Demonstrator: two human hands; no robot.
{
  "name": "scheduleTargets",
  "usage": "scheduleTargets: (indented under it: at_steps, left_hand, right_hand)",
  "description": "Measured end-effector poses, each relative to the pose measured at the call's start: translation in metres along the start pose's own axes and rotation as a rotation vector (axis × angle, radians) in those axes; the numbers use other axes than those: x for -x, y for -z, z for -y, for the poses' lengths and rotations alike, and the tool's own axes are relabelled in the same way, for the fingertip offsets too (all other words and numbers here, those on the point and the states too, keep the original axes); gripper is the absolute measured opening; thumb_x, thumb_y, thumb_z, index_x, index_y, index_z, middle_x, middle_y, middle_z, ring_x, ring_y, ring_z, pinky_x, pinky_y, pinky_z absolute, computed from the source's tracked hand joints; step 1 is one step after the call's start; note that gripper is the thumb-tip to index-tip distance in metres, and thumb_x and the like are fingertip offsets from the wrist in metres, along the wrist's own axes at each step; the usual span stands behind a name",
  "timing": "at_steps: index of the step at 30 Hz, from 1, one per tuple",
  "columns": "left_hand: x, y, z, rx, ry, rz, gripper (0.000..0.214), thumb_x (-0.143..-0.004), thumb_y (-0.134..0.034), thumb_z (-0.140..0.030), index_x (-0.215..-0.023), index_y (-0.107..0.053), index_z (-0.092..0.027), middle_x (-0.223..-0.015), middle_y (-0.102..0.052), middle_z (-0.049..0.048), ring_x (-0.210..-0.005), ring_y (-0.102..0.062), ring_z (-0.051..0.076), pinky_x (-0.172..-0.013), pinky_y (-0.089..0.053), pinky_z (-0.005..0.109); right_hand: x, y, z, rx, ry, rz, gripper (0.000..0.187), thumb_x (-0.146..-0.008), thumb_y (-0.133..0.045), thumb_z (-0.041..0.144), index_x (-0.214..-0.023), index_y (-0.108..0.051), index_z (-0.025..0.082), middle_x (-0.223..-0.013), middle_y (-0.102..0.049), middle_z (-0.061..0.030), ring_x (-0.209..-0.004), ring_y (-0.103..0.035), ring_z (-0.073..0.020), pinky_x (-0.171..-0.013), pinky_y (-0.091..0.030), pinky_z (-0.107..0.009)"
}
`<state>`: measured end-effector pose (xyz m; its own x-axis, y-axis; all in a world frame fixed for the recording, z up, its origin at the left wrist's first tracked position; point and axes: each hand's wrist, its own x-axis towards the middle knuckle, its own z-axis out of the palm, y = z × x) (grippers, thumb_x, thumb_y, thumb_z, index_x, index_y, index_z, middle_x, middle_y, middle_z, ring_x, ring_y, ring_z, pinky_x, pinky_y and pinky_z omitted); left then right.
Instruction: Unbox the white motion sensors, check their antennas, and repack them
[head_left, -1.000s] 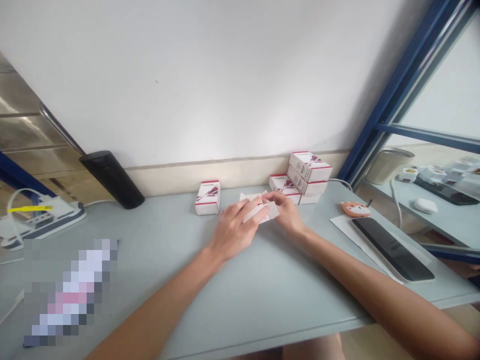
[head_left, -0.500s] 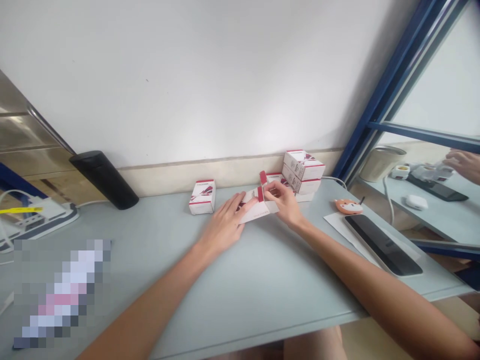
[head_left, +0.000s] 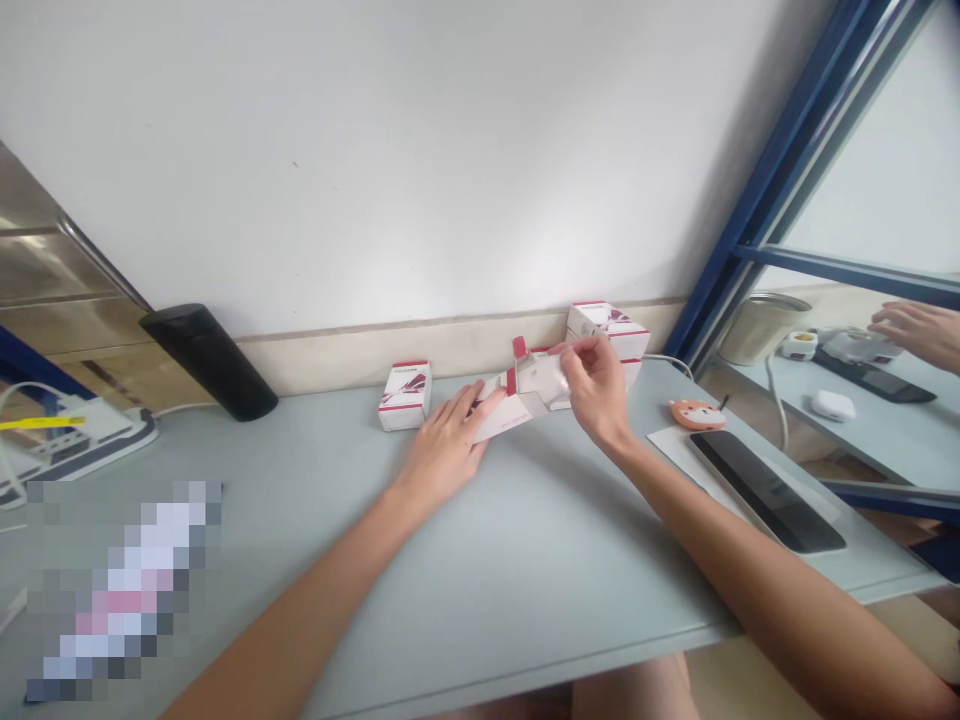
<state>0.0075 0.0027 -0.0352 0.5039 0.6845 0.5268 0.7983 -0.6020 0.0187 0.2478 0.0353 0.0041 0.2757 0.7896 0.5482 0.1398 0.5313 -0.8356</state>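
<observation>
My left hand (head_left: 444,445) is closed around a small white and red cardboard box (head_left: 510,412), low over the desk. Its red-edged end flap (head_left: 520,348) stands up at the opened right end. A pale, whitish insert (head_left: 541,378) sticks out of that end, its exact kind too unclear to tell. Pinched between the fingertips of my right hand (head_left: 600,390) is the far end of this insert. To the left of my left hand stands a similar closed box (head_left: 406,395). Behind my right hand is a stack of such boxes (head_left: 609,332), partly hidden.
A black cylinder (head_left: 214,362) leans at the back left, near a power strip (head_left: 112,430). On the right lie an orange animal-faced object (head_left: 697,414) and a phone (head_left: 765,490) on white paper. A mirror (head_left: 862,240) borders the right side; a wall rises behind the desk (head_left: 480,590).
My right hand has moved right, away from the box, drawing the pale insert partly out of the open end. My left hand has stayed nearly still on the box.
</observation>
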Motion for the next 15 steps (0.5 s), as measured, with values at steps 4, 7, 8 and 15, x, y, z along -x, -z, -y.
scheduleTargets:
  at_steps: [4,7,8,15]
  left_hand:
    - [-0.001,0.002,0.003,-0.009,0.019,0.002,0.068,-0.1,-0.059,-0.017,-0.163,-0.038,-0.029,-0.163,-0.054,0.0148,-0.141,-0.061,0.033,-0.109,-0.055,0.051]
    - [0.0,0.002,0.004,-0.051,0.054,0.006,0.068,-0.098,-0.058,-0.013,-0.162,-0.041,-0.03,-0.162,-0.054,0.0141,-0.141,-0.06,0.034,-0.107,-0.056,0.052]
    - [0.001,0.002,0.004,-0.067,0.066,0.009,0.067,-0.099,-0.058,-0.014,-0.162,-0.042,-0.03,-0.162,-0.054,0.0145,-0.144,-0.057,0.035,-0.109,-0.055,0.054]
    - [-0.001,0.002,-0.002,-0.062,0.058,-0.123,0.043,-0.103,-0.062,-0.036,-0.143,-0.062,-0.021,-0.156,-0.058,0.0192,-0.151,-0.049,0.041,-0.12,-0.044,0.062]
  right_hand:
    - [0.001,0.0,0.001,0.004,0.108,-0.06,0.012,-0.097,-0.06,0.032,-0.091,-0.051,0.026,-0.098,-0.075,-0.0052,-0.087,-0.069,-0.0194,-0.077,-0.053,-0.034]
    - [0.004,0.001,0.003,0.057,0.253,-0.135,0.008,-0.097,-0.059,0.027,-0.094,-0.051,0.026,-0.1,-0.074,-0.005,-0.09,-0.069,-0.0197,-0.075,-0.053,-0.034]
    - [0.004,0.001,0.004,0.073,0.317,-0.172,0.007,-0.098,-0.058,0.026,-0.096,-0.051,0.026,-0.101,-0.073,-0.0051,-0.091,-0.068,-0.0198,-0.075,-0.053,-0.034]
    - [0.014,-0.004,0.023,0.095,0.604,-0.328,0.011,-0.103,-0.052,0.033,-0.097,-0.043,0.029,-0.095,-0.068,-0.0052,-0.09,-0.069,-0.023,-0.076,-0.055,-0.044]
